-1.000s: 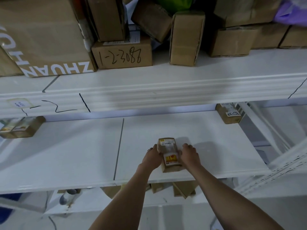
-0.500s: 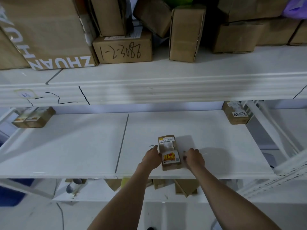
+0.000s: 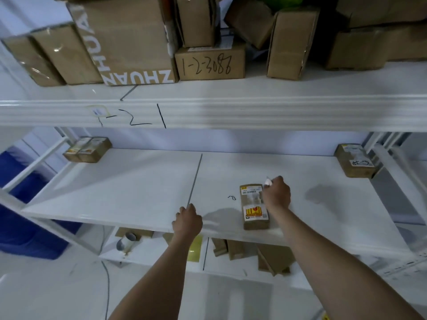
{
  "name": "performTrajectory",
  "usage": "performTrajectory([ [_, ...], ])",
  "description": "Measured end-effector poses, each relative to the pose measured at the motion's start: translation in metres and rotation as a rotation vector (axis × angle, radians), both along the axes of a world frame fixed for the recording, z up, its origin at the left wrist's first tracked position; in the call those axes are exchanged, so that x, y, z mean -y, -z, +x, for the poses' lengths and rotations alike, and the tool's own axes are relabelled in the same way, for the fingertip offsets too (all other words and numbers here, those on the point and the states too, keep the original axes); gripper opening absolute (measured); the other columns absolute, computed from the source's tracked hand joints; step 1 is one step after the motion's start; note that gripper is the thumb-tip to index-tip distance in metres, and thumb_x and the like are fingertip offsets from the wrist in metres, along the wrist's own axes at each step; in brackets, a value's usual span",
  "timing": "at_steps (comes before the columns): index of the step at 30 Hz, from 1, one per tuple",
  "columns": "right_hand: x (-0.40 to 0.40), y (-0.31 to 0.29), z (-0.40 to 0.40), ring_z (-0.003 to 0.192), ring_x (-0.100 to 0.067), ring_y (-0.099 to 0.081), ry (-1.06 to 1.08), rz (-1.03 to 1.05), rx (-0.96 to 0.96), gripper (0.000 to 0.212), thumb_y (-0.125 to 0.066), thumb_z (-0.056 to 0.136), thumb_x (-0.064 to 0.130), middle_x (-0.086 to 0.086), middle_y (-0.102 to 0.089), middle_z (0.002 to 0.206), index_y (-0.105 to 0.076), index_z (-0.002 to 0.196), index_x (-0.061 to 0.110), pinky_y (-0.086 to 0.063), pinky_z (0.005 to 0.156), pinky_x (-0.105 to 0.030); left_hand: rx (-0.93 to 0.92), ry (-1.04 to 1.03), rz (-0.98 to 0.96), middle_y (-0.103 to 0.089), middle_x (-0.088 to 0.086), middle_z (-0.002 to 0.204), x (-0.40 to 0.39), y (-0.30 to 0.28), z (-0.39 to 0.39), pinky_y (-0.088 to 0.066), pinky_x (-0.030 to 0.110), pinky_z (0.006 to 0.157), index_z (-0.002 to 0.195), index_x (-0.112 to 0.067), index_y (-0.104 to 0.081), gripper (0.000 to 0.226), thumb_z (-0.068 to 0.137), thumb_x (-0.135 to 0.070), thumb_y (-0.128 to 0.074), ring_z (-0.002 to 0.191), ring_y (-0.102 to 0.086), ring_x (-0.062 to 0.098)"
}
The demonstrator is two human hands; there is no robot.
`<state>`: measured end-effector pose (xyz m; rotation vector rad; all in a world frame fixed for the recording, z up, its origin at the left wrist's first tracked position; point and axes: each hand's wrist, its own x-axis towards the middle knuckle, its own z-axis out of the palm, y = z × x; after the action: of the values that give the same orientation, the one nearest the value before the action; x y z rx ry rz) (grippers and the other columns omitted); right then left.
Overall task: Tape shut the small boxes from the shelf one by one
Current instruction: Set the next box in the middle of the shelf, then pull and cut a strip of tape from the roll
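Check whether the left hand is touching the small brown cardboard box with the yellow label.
Apart. The head view shows the left hand at the white shelf's front edge, with bare shelf between it and the small brown cardboard box.

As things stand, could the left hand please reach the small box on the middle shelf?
Probably yes: the left hand rests at the shelf edge, with only bare shelf between it and the small box; the right hand sits at the box's far side.

A small brown cardboard box (image 3: 253, 206) with white and yellow labels is lying flat near the middle shelf's (image 3: 138, 192) front edge.
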<state>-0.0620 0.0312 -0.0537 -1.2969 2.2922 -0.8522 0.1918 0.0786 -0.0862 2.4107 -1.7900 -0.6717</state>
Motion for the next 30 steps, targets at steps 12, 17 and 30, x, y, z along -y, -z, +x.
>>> performTrajectory([
  [12, -0.016, 0.006, 0.131, 0.077, -0.020, -0.055, -0.339, -0.073, 0.119, 0.011, -0.067, 0.094, 0.013, -0.010, -0.067, 0.093, -0.064, 0.099, 0.004, -0.032, 0.052, -0.024, -0.543, -0.368, 0.266, -0.061, 0.018, 0.118, -0.019, 0.008, 0.071, -0.046, 0.032, 0.072, 0.142, 0.000, -0.031, 0.063, 0.098, -0.035, -0.059, 0.101, -0.064, 0.030],
  [17, -0.035, 0.026, 0.160, 0.075, -0.022, -0.059, -0.411, -0.004, 0.213, 0.014, -0.072, 0.092, 0.016, -0.005, -0.064, 0.084, -0.064, 0.093, 0.004, -0.041, 0.061, -0.029, -0.700, -0.356, 0.431, -0.065, 0.010, 0.123, -0.022, 0.017, 0.080, -0.051, 0.032, 0.067, 0.142, -0.005, -0.037, 0.062, 0.096, -0.037, -0.062, 0.085, -0.063, 0.016],
  [30, -0.051, 0.056, 0.155, 0.077, -0.015, -0.058, -0.426, 0.148, 0.104, 0.013, -0.067, 0.094, 0.022, -0.003, -0.068, 0.091, -0.066, 0.098, 0.010, -0.038, 0.057, -0.019, -0.877, -0.241, 0.565, -0.068, 0.011, 0.119, -0.026, 0.031, 0.081, -0.054, 0.038, 0.086, 0.131, -0.018, -0.046, 0.047, 0.091, -0.022, -0.071, 0.100, -0.067, 0.023],
])
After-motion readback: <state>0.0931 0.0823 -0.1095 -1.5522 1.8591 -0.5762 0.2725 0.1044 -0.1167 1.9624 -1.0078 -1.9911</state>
